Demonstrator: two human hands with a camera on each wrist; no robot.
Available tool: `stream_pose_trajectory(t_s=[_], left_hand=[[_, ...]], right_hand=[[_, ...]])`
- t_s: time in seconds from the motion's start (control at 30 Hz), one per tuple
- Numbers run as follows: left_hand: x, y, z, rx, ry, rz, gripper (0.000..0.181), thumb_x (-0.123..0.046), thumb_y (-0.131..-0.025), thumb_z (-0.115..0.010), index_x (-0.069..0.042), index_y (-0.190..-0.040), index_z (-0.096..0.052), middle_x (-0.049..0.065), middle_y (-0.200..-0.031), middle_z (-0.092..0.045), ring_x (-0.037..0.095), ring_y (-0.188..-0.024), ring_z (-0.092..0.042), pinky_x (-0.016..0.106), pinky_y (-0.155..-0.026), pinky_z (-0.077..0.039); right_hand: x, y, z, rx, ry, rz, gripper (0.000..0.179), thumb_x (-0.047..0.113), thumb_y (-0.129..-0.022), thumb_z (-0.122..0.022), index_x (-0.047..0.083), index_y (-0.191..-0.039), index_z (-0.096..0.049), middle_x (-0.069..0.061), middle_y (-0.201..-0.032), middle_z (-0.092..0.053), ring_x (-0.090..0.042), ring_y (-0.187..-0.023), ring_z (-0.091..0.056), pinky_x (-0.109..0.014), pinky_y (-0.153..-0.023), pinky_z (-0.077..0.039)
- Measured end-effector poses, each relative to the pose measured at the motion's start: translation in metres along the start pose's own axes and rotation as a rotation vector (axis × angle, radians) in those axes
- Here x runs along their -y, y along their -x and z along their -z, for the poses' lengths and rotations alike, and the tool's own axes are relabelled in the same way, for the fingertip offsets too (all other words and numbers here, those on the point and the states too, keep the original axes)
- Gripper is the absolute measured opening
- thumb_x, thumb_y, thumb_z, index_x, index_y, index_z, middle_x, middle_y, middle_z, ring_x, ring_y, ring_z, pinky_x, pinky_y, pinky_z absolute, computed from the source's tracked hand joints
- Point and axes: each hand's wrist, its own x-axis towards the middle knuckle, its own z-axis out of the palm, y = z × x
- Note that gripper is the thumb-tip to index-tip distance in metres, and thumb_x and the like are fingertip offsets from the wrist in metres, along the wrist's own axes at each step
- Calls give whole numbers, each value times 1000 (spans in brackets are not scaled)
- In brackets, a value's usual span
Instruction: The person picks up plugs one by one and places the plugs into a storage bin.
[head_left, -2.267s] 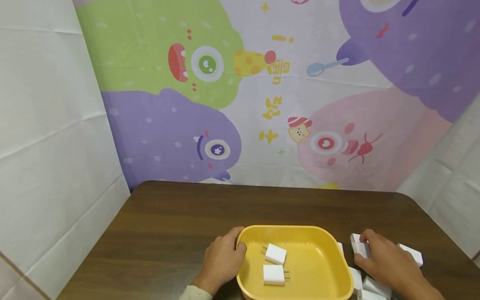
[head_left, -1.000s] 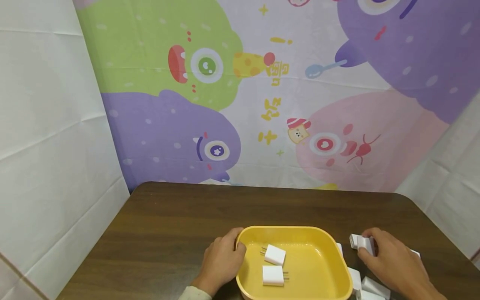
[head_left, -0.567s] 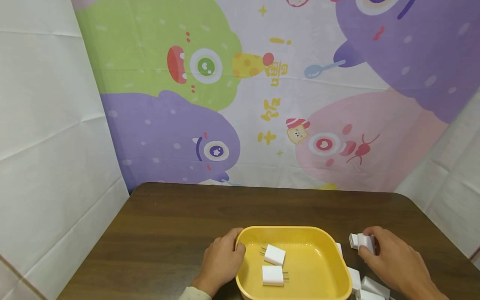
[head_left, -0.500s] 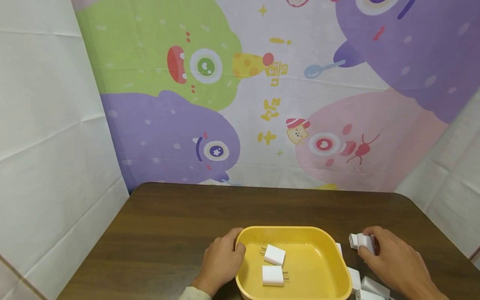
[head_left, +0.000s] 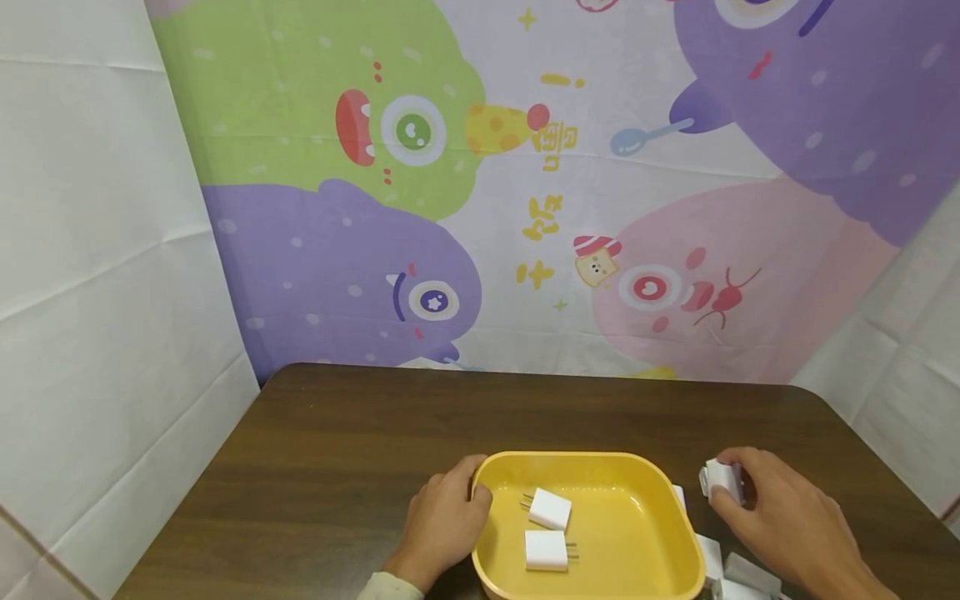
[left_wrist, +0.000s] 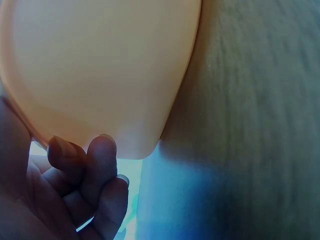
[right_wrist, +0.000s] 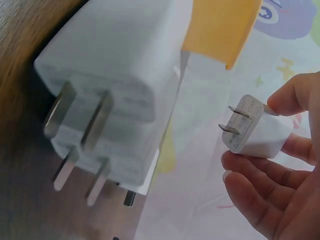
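Note:
My left hand (head_left: pixel 444 517) grips the left rim of a yellow plastic tray (head_left: pixel 622 533); in the left wrist view its fingers (left_wrist: pixel 102 162) curl at the tray's edge. Inside the tray lie two white charger plugs, the upper plug (head_left: pixel 551 509) with prongs to the left and the lower plug (head_left: pixel 546 550) with prongs to the right. To the right of the tray my right hand (head_left: pixel 791 517) pinches another white charger plug (head_left: pixel 723 479) between thumb and fingers. In the right wrist view that plug's two metal prongs point away from the palm.
Several more white chargers (head_left: pixel 750 573) lie on the dark wooden table (head_left: pixel 375 450) beside the tray's right side, partly hidden by it and by my right hand. Large stacked plugs (right_wrist: pixel 110 60) fill the right wrist view's left. A cartoon-print cloth (head_left: pixel 525 317) hangs behind.
My right hand has shifted slightly up and left with the charger plug, which now covers most of the white piece seen beside it before. The left hand and tray have stayed put.

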Motion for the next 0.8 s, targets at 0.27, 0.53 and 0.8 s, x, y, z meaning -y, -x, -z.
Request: stream_pose_trajectory(t_s=[0.27,0.53,0.8], left_hand=[[-1,0,0,-4,-6,3,38,-22,-94,-55,-16,-130,-66,0,-100,-72,14,-75,-62,46,-69,-49],[-1,-1,0,-10,-4,-7,38,-21,-94,-55,-16,-130,-66,1,-100,-73,15,-75,-62,47,-69,-49],[1,1,-1,-30,-7,-11,38,-21,-93,-56,-16,-129,-66,1,-103,-73,17,-80,-65,49,-72,-50]], right_hand=[[15,4,5,-46,-18,53,38,31,-85,-75,11,-115,-64,-3,-98,-63,-18,-76,-58,-47,-67,-57],[22,6,6,-34,-36,91,37,29,-86,-73,12,-118,-64,-3,-101,-62,-19,-82,-61,-45,-68,-56],[30,9,4,1,-52,114,41,32,-86,-76,12,-120,-63,-2,-105,-62,-16,-80,-59,-43,-70,-57]])
